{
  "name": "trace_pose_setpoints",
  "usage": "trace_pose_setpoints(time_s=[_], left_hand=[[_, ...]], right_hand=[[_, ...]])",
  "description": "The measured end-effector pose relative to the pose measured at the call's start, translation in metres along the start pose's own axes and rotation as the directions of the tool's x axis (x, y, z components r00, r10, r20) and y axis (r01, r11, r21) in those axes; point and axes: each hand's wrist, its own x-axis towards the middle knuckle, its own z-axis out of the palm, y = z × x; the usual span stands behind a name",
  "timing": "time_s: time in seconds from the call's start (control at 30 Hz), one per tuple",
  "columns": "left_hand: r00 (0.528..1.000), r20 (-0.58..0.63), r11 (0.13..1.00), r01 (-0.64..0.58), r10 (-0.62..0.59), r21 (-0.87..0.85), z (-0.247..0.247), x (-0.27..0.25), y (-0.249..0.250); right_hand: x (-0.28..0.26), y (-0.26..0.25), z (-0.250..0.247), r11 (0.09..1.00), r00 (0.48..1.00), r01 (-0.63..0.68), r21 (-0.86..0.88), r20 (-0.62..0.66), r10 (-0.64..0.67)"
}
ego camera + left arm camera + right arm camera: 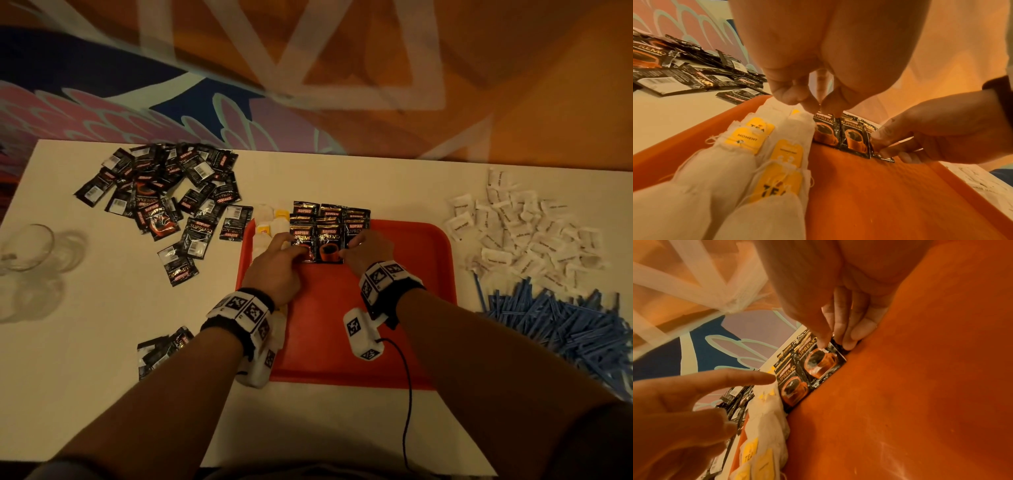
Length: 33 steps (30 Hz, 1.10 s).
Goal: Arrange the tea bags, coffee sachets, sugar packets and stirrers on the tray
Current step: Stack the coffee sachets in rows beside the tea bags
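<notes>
A red tray [376, 318] lies in the middle of the white table. Black coffee sachets [329, 240] lie in overlapping rows at its far edge. White tea bags [777, 146] with yellow tags run in rows down the tray's left side. My left hand [291, 251] touches the front left sachet [825, 129] with its fingertips. My right hand [351, 248] pinches the front right sachet [882, 158] at its lower edge between thumb and fingers. Sugar packets [524, 233] and blue stirrers [565, 325] lie in heaps on the table right of the tray.
A loose pile of coffee sachets [164, 192] covers the table's far left, and a few more [161, 349] lie by my left forearm. A clear glass [30, 246] stands at the left edge. The tray's near half [342, 359] is bare red plastic.
</notes>
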Motion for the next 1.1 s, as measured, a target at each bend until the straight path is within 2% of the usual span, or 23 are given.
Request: trace_pose_setpoints(time_s=[0.1, 0.17, 0.23, 0.33, 0.43, 0.5, 0.6, 0.67, 0.73, 0.8, 0.93, 1.1], left_hand=[[0.995, -0.095, 0.996, 0.011, -0.019, -0.084, -0.004, -0.006, -0.004], [0.988, -0.132, 0.988, 0.064, -0.082, -0.137, -0.009, -0.013, -0.010], [0.969, -0.156, 0.964, 0.159, -0.194, -0.214, -0.015, -0.024, -0.023], [0.914, -0.167, 0.902, 0.311, -0.371, -0.300, -0.020, -0.045, -0.050], [0.867, -0.169, 0.868, 0.418, -0.469, -0.267, -0.020, -0.068, -0.081], [0.810, -0.179, 0.820, 0.506, -0.558, -0.267, -0.019, -0.086, -0.099], [0.698, -0.156, 0.709, 0.648, -0.699, -0.278, -0.012, -0.119, -0.120], [0.666, -0.138, 0.676, 0.693, -0.733, -0.249, -0.002, -0.142, -0.131], [0.679, -0.124, 0.689, 0.698, -0.724, -0.196, 0.010, -0.162, -0.137], [0.714, -0.145, 0.728, 0.665, -0.685, -0.166, 0.021, -0.175, -0.141], [0.754, -0.167, 0.772, 0.618, -0.635, -0.147, 0.033, -0.178, -0.155], [0.829, -0.170, 0.846, 0.521, -0.533, -0.111, 0.020, -0.149, -0.172]], right_hand=[[-0.006, 0.002, -0.002, 0.999, 0.999, 0.037, -0.015, -0.002, -0.037], [-0.013, 0.000, -0.002, 0.997, 0.998, 0.065, -0.044, 0.009, -0.064], [-0.019, 0.000, -0.002, 0.994, 0.995, 0.093, -0.049, 0.030, -0.092], [-0.033, -0.004, 0.003, 0.992, 0.990, 0.125, -0.025, 0.068, -0.123], [-0.045, -0.005, 0.014, 0.980, 0.978, 0.188, -0.071, 0.106, -0.180], [-0.053, -0.008, 0.022, 0.970, 0.965, 0.228, -0.080, 0.150, -0.215], [-0.068, -0.013, 0.035, 0.945, 0.938, 0.295, -0.140, 0.232, -0.259], [-0.077, -0.016, 0.044, 0.939, 0.918, 0.321, -0.127, 0.284, -0.275], [-0.086, -0.018, 0.055, 0.931, 0.895, 0.350, -0.104, 0.332, -0.300], [-0.092, -0.021, 0.067, 0.916, 0.870, 0.387, -0.110, 0.371, -0.323], [-0.103, -0.040, 0.090, 0.903, 0.859, 0.407, -0.139, 0.396, -0.326], [-0.110, -0.081, 0.119, 0.778, 0.833, 0.535, -0.328, 0.359, -0.421]])
